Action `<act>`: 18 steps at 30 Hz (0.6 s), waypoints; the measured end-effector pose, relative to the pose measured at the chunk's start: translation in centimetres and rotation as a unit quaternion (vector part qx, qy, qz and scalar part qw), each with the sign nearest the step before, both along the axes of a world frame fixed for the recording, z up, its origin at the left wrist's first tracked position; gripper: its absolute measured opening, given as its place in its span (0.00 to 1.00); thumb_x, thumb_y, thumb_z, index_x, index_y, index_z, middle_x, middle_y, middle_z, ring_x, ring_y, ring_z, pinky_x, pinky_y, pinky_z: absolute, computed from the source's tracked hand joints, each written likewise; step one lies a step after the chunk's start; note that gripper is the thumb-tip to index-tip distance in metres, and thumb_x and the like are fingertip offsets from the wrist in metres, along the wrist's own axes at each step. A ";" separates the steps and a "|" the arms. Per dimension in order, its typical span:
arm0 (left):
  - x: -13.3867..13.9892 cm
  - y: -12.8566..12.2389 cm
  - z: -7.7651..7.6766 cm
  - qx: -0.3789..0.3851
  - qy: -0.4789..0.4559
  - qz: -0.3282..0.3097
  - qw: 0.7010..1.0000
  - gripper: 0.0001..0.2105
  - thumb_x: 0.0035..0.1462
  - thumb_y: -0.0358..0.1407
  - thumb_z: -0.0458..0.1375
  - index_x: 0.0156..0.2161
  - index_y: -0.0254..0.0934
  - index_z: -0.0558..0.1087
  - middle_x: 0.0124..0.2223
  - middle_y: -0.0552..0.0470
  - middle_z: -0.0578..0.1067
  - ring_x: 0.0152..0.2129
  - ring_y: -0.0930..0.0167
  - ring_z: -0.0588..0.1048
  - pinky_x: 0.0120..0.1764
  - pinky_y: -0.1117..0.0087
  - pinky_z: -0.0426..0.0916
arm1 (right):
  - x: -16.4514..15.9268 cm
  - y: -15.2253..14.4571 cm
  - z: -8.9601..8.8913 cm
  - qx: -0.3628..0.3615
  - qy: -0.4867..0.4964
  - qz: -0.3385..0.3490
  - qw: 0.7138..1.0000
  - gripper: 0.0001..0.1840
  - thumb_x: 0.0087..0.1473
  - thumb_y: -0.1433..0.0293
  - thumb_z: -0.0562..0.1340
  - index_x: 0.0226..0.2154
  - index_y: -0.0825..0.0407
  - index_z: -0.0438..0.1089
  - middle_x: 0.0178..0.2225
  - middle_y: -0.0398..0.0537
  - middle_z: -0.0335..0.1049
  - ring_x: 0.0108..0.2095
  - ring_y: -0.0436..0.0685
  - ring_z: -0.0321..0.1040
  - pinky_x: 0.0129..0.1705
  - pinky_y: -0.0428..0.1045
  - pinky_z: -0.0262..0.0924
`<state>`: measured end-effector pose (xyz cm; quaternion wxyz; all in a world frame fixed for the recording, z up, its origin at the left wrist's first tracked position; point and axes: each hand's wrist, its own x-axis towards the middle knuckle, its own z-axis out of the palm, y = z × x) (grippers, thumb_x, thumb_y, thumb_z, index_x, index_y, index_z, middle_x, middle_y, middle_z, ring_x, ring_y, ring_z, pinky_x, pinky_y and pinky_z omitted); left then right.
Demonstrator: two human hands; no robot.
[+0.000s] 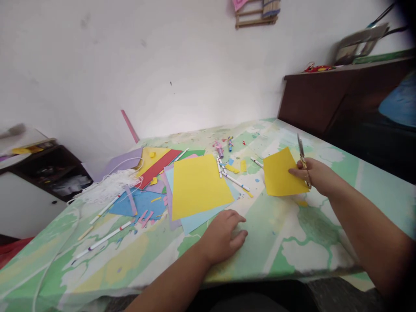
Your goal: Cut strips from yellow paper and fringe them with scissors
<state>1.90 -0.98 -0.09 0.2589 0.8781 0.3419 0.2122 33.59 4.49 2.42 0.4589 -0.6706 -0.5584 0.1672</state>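
My right hand (320, 177) is raised over the right part of the table. It pinches a yellow sheet of paper (279, 172) and also holds a pair of scissors (302, 156), blades pointing up. My left hand (224, 234) rests near the table's front edge, thumb and fingers apart, with nothing in it. Just beyond it lies a larger yellow sheet (199, 186) on top of a light blue sheet (195, 223) and purple paper. Markers (236, 180) and small yellow scraps lie between the two yellow sheets.
On the left are white string (107, 186), a red strip (159, 168), blue paper (143, 203) with pink scraps, and more markers (104, 236). Two small decorated rolls (230, 144) stand farther back. A patterned cloth (253, 251) covers the table; a dark cabinet (312, 99) borders it.
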 end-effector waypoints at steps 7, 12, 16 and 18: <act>0.2 1.4 -0.8 -0.388 -0.317 0.071 0.862 0.30 0.44 0.51 0.56 0.49 0.34 0.63 0.50 0.39 0.66 0.44 0.65 0.67 0.46 0.61 0.62 | -9.6 -1.0 1.5 0.037 0.225 0.143 0.963 0.20 0.36 0.57 0.60 0.23 0.47 0.47 0.23 0.40 0.60 0.23 0.54 0.64 0.24 0.50 0.58; 0.1 1.6 -0.8 -0.499 -0.453 -0.043 0.738 0.28 0.39 0.52 0.60 0.42 0.33 0.70 0.50 0.38 0.68 0.44 0.62 0.69 0.43 0.62 0.64 | -14.7 -0.6 -0.7 0.050 0.323 0.162 0.931 0.20 0.37 0.60 0.61 0.22 0.48 0.47 0.19 0.37 0.51 0.19 0.49 0.55 0.20 0.47 0.52; 0.2 2.0 -1.0 -0.392 -0.507 0.075 0.764 0.23 0.43 0.42 0.62 0.45 0.37 0.68 0.50 0.44 0.69 0.42 0.64 0.70 0.37 0.67 0.67 | -15.3 -0.8 -2.7 0.014 0.309 0.175 0.935 0.19 0.37 0.61 0.65 0.22 0.48 0.53 0.19 0.36 0.53 0.19 0.48 0.53 0.20 0.45 0.50; 0.2 2.3 -1.1 -0.372 -0.514 0.130 0.762 0.23 0.44 0.41 0.61 0.46 0.38 0.67 0.48 0.45 0.70 0.38 0.66 0.72 0.31 0.69 0.68 | -15.2 -1.1 -3.1 0.002 0.307 0.181 0.934 0.19 0.37 0.61 0.66 0.23 0.49 0.54 0.19 0.36 0.54 0.19 0.47 0.54 0.20 0.45 0.52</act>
